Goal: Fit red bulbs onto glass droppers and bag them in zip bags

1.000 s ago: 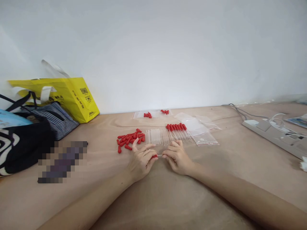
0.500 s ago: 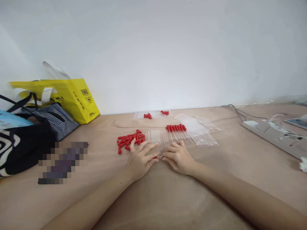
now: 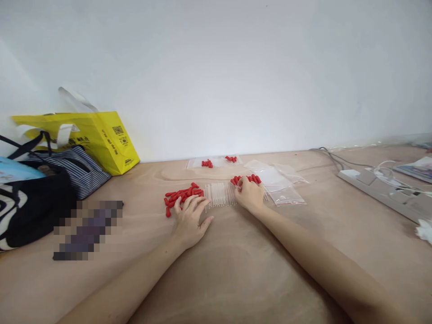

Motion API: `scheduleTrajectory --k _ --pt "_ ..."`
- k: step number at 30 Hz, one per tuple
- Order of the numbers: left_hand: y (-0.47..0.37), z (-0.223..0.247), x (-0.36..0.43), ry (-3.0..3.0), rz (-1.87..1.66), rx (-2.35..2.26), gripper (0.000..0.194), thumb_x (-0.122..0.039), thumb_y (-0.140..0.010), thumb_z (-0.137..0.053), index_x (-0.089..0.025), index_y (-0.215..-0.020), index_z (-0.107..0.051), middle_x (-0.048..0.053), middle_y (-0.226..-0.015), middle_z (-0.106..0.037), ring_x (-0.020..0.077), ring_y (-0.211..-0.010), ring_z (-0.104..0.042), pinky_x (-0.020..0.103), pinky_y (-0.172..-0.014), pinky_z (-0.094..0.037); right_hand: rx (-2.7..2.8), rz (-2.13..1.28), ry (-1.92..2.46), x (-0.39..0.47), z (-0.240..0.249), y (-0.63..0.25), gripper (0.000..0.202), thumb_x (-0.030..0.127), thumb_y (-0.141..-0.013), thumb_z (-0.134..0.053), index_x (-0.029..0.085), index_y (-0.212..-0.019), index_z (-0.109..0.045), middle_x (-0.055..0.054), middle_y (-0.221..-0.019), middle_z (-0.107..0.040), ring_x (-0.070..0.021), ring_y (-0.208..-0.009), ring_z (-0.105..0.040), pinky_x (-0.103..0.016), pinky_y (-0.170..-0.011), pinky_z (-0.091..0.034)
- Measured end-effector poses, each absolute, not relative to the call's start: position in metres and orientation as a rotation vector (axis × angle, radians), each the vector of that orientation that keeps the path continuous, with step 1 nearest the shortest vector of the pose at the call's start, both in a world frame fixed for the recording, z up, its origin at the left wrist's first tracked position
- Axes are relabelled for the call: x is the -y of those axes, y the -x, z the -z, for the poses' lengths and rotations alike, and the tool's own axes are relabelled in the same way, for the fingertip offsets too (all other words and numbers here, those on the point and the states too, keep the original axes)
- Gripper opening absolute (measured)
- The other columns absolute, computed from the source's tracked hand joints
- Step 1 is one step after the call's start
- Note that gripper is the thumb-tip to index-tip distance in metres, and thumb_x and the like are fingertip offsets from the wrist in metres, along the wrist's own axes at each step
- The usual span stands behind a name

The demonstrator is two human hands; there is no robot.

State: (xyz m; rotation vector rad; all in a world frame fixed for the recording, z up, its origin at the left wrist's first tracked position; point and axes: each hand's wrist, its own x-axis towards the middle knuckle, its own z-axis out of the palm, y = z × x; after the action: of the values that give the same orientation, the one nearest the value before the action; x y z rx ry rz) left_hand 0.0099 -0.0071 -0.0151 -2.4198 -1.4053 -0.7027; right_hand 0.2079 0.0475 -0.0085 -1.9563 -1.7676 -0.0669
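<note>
My left hand (image 3: 191, 225) is open, fingers spread and thumb apart, just in front of a loose pile of red rubber bulbs (image 3: 180, 194). My right hand (image 3: 250, 194) is closed in a pinch at the left end of a row of red-topped droppers (image 3: 258, 179), on a dropper (image 3: 240, 182) that it mostly hides. Between the hands lies a row of thin clear dropper tubes (image 3: 218, 194), side by side. The right hand covers part of the finished-looking row with bulbs on their ends.
Clear zip bags (image 3: 283, 191) lie right of the droppers. Another bag (image 3: 194, 163) with small red bulbs lies by the wall. A yellow bag (image 3: 118, 148) and a striped pouch (image 3: 79, 166) stand left, and a power strip (image 3: 374, 191) with cables lies right.
My hands have parted. The left let go of the red bulb and opened, drawing slightly left; the right carried the dropper away to the red-topped row.
</note>
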Motion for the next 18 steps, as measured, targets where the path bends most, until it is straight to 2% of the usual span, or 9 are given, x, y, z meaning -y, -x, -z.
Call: scheduleTrajectory --k 8,18 --pt "-0.01 0.015 0.007 2.454 0.718 1.393 0.026 -0.032 -0.077 -0.05 -0.026 -0.102 -0.053 0.006 -0.108 -0.057 0.026 -0.107 -0.044 0.055 -0.095 -0.011 1.854 -0.053 2.077 -0.055 0.001 -0.2 0.02 0.026 -0.077 -0.04 0.018 -0.084 -0.057 -0.007 -0.079 -0.064 -0.0203 -0.083 -0.056 -0.035 -0.075 -0.023" --pt "-0.009 0.014 0.006 2.426 0.732 1.384 0.021 -0.032 -0.076 -0.05 -0.027 -0.095 -0.056 0.005 -0.106 -0.058 0.0257 -0.106 -0.044 0.055 -0.094 -0.011 1.851 0.035 2.031 -0.058 0.001 -0.208 0.032 0.033 -0.081 -0.037 0.018 -0.074 -0.064 -0.007 -0.074 -0.064 -0.0188 -0.08 -0.055 -0.036 -0.082 -0.02"
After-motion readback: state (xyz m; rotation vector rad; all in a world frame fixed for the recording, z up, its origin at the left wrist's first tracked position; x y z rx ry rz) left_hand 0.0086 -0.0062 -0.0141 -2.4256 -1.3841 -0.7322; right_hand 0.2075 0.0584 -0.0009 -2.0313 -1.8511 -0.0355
